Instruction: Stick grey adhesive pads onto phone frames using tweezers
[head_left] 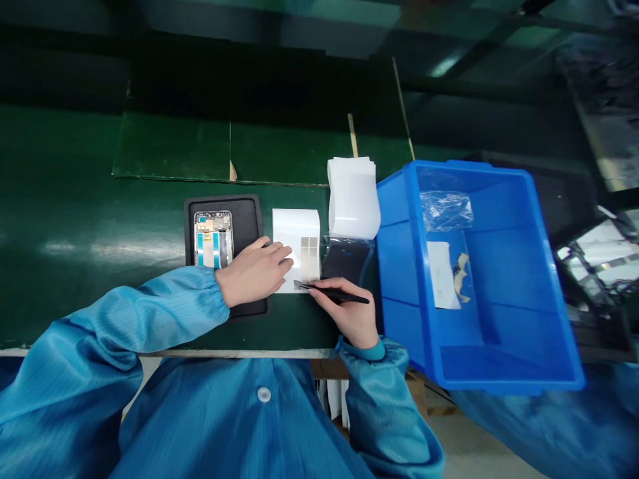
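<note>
Holding one tweezers (339, 295) in right hand (344, 314), left hand (252, 273) on one sheet (294, 227)

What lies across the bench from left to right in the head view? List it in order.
Black tray holding an open smartphone → white sheet with grey labels → stack of white sheets → blue plastic bin

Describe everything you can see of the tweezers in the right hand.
The slim black tweezers are held pen-style in the right hand, its fingers pinching the matte body, with the rear end projecting past the hand. The narrow metal tips point left, over the lower edge of a white sheet; whether they grip anything is unclear.
</note>
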Tool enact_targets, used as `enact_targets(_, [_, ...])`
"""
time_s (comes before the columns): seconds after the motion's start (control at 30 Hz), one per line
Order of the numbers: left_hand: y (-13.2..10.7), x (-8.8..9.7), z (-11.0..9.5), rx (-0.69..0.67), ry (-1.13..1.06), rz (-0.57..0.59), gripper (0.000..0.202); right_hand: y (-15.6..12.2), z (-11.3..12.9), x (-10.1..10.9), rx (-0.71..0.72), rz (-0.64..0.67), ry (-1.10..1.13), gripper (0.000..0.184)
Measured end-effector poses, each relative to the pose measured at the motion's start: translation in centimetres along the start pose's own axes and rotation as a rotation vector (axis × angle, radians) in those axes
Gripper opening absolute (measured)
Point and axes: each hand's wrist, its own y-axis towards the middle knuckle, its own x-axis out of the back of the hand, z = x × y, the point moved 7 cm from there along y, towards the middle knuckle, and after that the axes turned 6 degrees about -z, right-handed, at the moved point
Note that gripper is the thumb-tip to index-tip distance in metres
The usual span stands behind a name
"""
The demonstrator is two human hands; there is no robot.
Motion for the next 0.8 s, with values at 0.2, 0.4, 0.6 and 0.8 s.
enact_targets(0.2, [0.2, -0.4, -0.1, 0.000, -0.012, -0.011, 0.027, 0.0, 0.0, 1.3, -0.049, -0.153, 0.112, 0.014])
enact_targets(0.4, [-1.3, 1.9, 1.0, 0.021, -0.078, -0.114, 0.033, 0.5, 0.3, 1.8, -0.099, -0.208, 0.259, 0.019])
enact_targets(0.6, [-9.3, 5.7, 8.9, 0.463, -0.095, -0.346, 0.026, 3.2, 4.1, -3.2, -0.100, -0.094, 0.288, 0.023])
enact_targets(0.8, [-13.2, 4.0, 10.8, 0.576, -0.106, -0.360, 0.030, 5.8, 9.1, -10.9, -0.046, 0.068, 0.292, 0.023])
